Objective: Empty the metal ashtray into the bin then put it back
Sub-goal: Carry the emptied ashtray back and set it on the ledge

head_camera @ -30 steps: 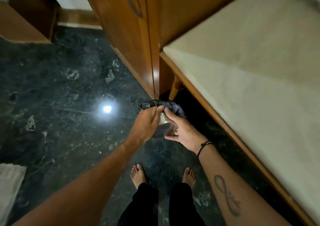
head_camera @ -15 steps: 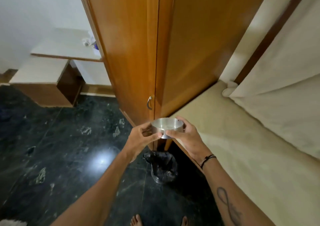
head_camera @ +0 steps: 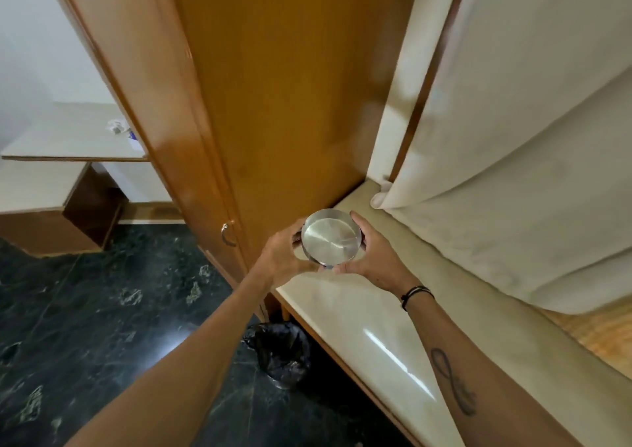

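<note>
The round metal ashtray (head_camera: 330, 238) is held in the air in front of me, tilted so its shiny flat face points at me. My left hand (head_camera: 285, 256) grips its left rim and my right hand (head_camera: 372, 261) grips its right rim. It hovers above the near end of a cream counter (head_camera: 359, 313) beside the wardrobe. The bin (head_camera: 282, 354), lined with a black bag, stands on the floor below, tucked under the counter's edge.
A tall wooden wardrobe (head_camera: 266, 104) with a metal handle (head_camera: 227, 234) stands just behind the ashtray. Cream curtains (head_camera: 513, 172) hang at the right over the counter. A low shelf unit (head_camera: 61, 186) sits at the far left on the dark marble floor (head_camera: 102, 309).
Both hands lifted the ashtray from down at the bin up to chest height over the counter end. It has tipped to face me, and my view rose from the floor.
</note>
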